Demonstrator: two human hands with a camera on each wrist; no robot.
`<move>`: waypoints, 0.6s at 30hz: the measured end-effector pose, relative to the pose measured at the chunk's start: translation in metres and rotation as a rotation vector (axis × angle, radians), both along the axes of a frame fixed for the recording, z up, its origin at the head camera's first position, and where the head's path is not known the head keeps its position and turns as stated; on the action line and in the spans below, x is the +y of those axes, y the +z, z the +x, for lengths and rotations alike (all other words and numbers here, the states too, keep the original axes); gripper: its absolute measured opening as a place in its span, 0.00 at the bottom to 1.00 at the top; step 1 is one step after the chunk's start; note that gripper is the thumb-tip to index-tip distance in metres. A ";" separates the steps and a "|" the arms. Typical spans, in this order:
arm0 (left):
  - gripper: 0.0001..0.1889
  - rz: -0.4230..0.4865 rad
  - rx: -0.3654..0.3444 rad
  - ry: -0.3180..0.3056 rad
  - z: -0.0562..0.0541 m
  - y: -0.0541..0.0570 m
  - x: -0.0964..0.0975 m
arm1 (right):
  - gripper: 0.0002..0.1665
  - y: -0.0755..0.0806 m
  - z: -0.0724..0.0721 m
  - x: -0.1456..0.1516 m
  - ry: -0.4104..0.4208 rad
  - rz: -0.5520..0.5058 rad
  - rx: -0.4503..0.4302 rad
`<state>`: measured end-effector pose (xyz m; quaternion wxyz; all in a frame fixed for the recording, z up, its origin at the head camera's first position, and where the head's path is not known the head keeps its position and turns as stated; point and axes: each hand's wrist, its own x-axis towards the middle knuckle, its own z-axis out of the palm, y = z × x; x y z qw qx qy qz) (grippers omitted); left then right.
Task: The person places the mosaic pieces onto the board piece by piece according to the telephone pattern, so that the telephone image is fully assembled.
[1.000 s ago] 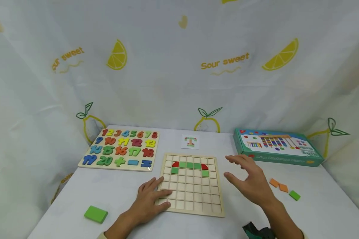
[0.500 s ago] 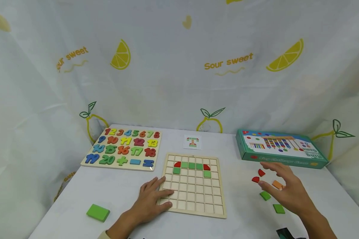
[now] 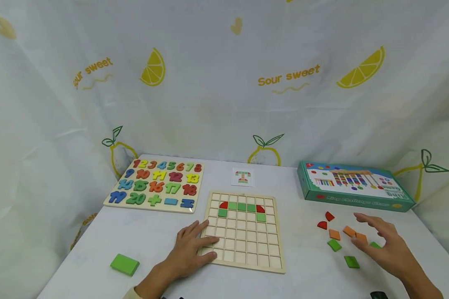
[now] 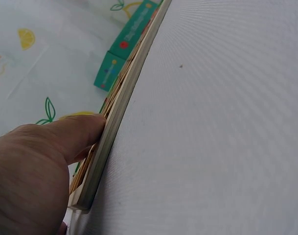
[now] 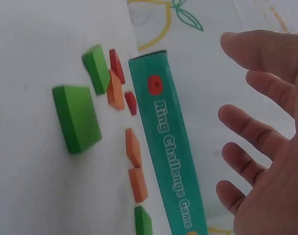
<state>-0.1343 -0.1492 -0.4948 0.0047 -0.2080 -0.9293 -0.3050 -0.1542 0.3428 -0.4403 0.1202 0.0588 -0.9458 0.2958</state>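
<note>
My L hand (image 3: 188,253) rests on the L side of the grid board (image 3: 243,234), fingers spread apart, thumb at the near L corner; the L wrist view has a digit touching the wooden edge. Board lies flat on the desk (image 3: 307,249), approx. mid-view. In its 2nd row from the far side: a red quarter pc (image 3: 223,205), 3 green tiles (image 3: 241,207), another red pc; 1 more green tile sits under each red end.

My R hand (image 3: 391,247) hangs over the R part of the desk w/ fingers apart, thumb well away from the rest. Loose pcs near it: 2 red quarters (image 3: 329,216), 3 orange squares (image 3: 334,234), 3 green squares (image 3: 351,262), 1 of those partly hidden behind my R hand in the head view. The thumb overlaps an orange one there; R wrist cam shows my fingers clear of the pcs.

Behind them, the green "Ring Challenge Game" box (image 3: 359,201). Pattern card (image 3: 243,177) lies just beyond the board, number puzzle (image 3: 149,207) to its far L, green block (image 3: 125,264) L of my L hand.
</note>
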 end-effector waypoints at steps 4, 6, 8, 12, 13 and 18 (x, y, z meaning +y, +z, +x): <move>0.21 0.001 -0.007 -0.005 0.000 -0.001 0.001 | 0.41 -0.011 -0.004 0.017 -0.032 -0.004 -0.055; 0.21 -0.002 -0.007 -0.006 -0.001 -0.001 0.002 | 0.42 -0.015 -0.006 0.025 -0.050 -0.009 -0.094; 0.21 -0.008 -0.004 -0.005 -0.002 -0.002 0.001 | 0.43 -0.020 -0.008 0.031 -0.058 -0.014 -0.130; 0.22 -0.009 0.004 -0.005 -0.003 -0.002 0.001 | 0.44 -0.030 -0.012 0.041 -0.069 -0.018 -0.182; 0.22 -0.010 0.005 -0.004 -0.003 -0.002 0.001 | 0.44 -0.032 -0.013 0.042 -0.067 -0.016 -0.189; 0.21 -0.001 0.007 0.000 -0.001 0.001 0.001 | 0.41 -0.040 -0.017 0.047 -0.053 0.012 -0.214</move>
